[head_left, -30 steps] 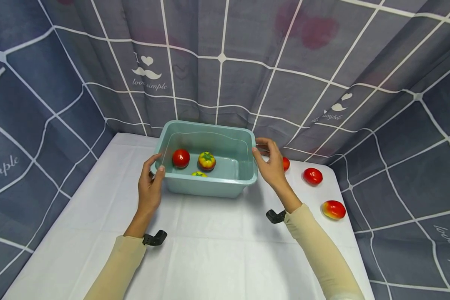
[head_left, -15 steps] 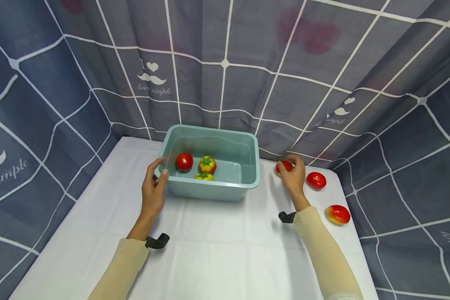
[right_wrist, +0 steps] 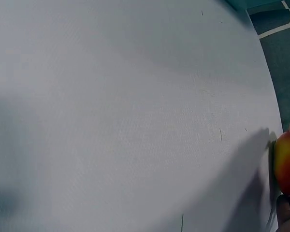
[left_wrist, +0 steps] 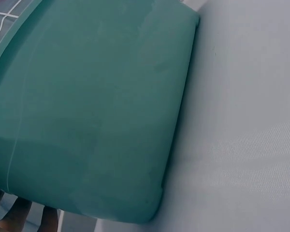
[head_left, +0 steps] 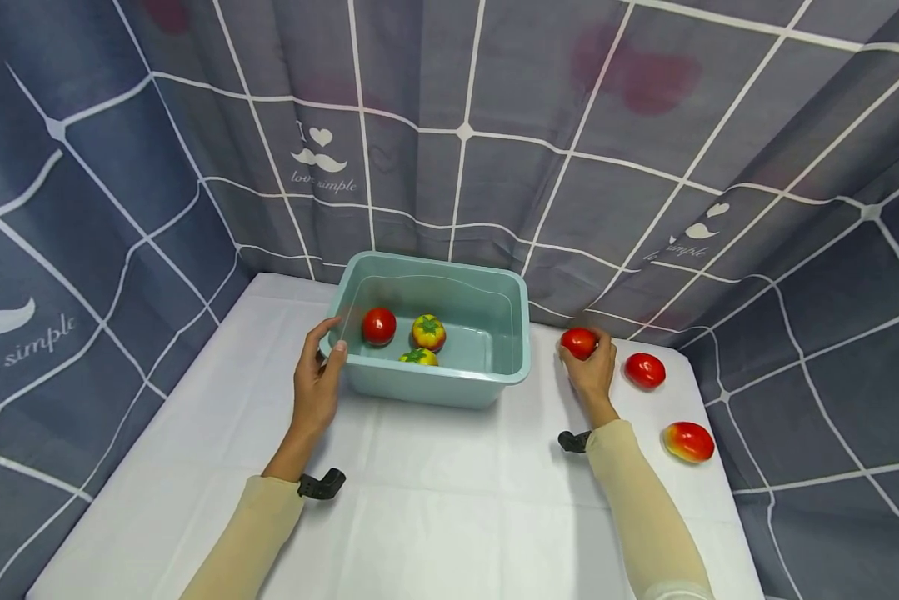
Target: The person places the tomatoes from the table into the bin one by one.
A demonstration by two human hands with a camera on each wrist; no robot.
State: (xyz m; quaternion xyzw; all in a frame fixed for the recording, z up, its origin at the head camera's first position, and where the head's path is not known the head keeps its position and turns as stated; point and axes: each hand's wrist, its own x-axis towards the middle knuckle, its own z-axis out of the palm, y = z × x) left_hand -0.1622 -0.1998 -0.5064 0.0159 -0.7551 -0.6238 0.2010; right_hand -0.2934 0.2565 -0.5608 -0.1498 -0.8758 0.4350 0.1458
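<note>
Left of centre in the frame, the rim of the smooth, plastic-looking blue-green bin (head_left: 419,386) was gripped by the left hand (head_left: 317,392), as a second earlier; inside, a glossy red tomato (head_left: 378,326) and two yellow-topped tomatoes (head_left: 428,332) were seen. Right of centre, the bin's far rim had been released by the right hand (head_left: 596,367), leaving it steadied from one side; a shiny, rounded held tomato (head_left: 578,342) was now pinched there, though whether lifted off the creased white cloth (head_left: 419,533) could not be told. At far right, a plump red tomato (head_left: 645,371) and an oval red-yellow tomato (head_left: 689,442) were left untouched.
</note>
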